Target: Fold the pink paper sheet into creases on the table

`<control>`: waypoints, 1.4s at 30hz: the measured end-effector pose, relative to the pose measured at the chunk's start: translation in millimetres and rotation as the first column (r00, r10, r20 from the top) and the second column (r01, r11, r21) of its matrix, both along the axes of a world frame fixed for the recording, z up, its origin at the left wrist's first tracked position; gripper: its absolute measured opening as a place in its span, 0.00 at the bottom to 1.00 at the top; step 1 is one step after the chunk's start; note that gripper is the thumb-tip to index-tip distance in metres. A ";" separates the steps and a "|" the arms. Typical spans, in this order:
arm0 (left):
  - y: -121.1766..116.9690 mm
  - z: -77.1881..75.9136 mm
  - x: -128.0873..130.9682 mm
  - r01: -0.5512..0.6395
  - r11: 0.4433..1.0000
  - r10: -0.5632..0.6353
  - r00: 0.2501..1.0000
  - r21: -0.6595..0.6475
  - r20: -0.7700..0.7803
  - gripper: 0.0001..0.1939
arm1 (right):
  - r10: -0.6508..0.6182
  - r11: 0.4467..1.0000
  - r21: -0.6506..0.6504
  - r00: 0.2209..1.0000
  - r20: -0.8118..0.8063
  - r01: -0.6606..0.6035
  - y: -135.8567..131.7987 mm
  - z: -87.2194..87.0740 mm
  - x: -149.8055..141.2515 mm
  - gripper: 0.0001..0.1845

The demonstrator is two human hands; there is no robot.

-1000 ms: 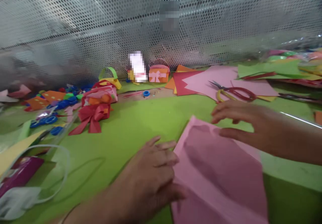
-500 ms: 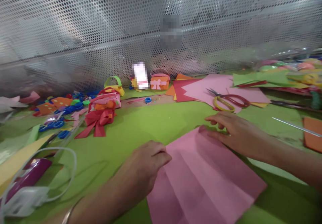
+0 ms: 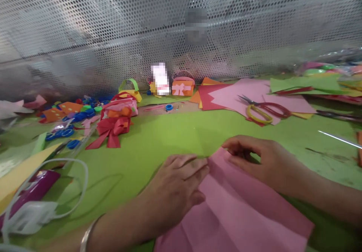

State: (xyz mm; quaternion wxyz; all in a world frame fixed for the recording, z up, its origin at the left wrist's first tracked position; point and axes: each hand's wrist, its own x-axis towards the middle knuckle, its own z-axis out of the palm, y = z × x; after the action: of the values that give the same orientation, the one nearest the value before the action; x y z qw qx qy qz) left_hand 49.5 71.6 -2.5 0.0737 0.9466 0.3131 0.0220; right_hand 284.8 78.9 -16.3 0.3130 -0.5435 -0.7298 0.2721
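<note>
A pink sheet of paper [image 3: 243,214] with several long crease lines lies on the green tabletop in front of me. My left hand [image 3: 179,188] rests on its left edge, palm down, with the fingers stretched towards the far corner. At that far corner, the thumb and forefinger of my right hand [image 3: 263,161] pinch the paper. The near part of the sheet runs out of view at the bottom.
Red-and-yellow scissors [image 3: 264,110] lie on stacked coloured paper [image 3: 217,97] at the back right. Paper bags, one an orange bag [image 3: 182,88], and a red bow [image 3: 113,131] stand further left. A white cable [image 3: 85,176] loops at the left front.
My left hand has slid right and flattened over the paper's left edge. My right hand has closed on the far corner, where its fingers were apart before. The view has shifted slightly.
</note>
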 end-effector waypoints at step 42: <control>-8.7 1.4 -5.2 -0.023 0.999 0.024 0.999 -0.045 0.030 0.32 | -0.054 0.998 0.042 0.995 0.086 0.051 3.4 -9.4 -3.6 0.16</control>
State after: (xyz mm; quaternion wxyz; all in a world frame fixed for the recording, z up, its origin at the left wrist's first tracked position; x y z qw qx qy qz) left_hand 44.3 63.0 -1.1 0.0993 0.9406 0.3233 0.0301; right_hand 281.2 82.3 -25.7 0.2989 -0.5675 -0.7334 0.2252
